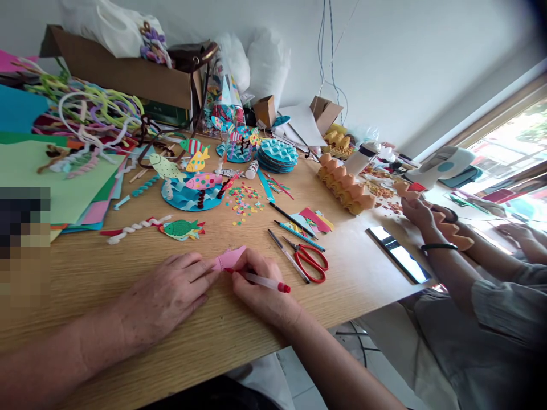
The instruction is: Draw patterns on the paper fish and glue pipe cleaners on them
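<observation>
A small pink paper shape [229,258] lies on the wooden table [179,353] between my hands. My left hand [168,293] rests flat beside it, fingertips pressing its left edge, fingers spread. My right hand [258,285] is closed round a red-capped pen [265,281], tip against the pink paper. Red-handled scissors [311,261] lie just right of my right hand. A green paper fish [183,228] lies above my left hand.
Pencils [294,232], paper scraps, confetti, blue paper plates [277,155] with paper fish, coloured card sheets [64,182] and a cardboard box [123,71] crowd the table's far side. An egg carton [346,191] and a phone [399,253] lie right, where another person's hands [421,213] work.
</observation>
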`<action>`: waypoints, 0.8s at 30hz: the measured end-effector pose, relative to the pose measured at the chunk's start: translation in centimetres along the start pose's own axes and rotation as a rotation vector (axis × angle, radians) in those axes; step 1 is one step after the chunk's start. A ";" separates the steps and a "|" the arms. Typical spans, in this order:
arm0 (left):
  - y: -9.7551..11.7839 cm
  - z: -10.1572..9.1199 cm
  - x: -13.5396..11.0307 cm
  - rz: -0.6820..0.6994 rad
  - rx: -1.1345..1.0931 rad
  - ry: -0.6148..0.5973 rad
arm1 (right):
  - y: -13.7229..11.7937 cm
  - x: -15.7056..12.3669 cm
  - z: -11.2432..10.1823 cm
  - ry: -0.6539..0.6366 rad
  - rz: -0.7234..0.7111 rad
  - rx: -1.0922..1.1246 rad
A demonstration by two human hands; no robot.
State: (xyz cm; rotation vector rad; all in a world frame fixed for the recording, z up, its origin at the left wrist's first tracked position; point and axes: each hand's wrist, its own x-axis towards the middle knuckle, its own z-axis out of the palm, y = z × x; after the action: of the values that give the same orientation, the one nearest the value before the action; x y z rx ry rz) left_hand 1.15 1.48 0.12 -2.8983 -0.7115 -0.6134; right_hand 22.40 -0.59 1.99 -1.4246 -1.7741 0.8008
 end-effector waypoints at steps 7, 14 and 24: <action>-0.1 -0.1 0.0 -0.010 -0.001 -0.022 | 0.3 -0.1 0.1 0.037 -0.031 -0.005; -0.2 0.0 -0.2 -0.017 0.000 -0.030 | 0.3 -0.1 -0.1 0.019 -0.012 -0.019; 0.0 0.1 -0.1 -0.022 -0.002 -0.004 | -0.1 0.0 -0.3 0.049 0.085 0.063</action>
State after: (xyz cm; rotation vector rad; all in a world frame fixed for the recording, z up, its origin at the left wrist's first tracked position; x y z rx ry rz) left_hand 1.08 1.48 0.02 -2.8982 -0.7452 -0.6109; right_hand 22.58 -0.60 2.27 -1.4739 -1.6463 0.8515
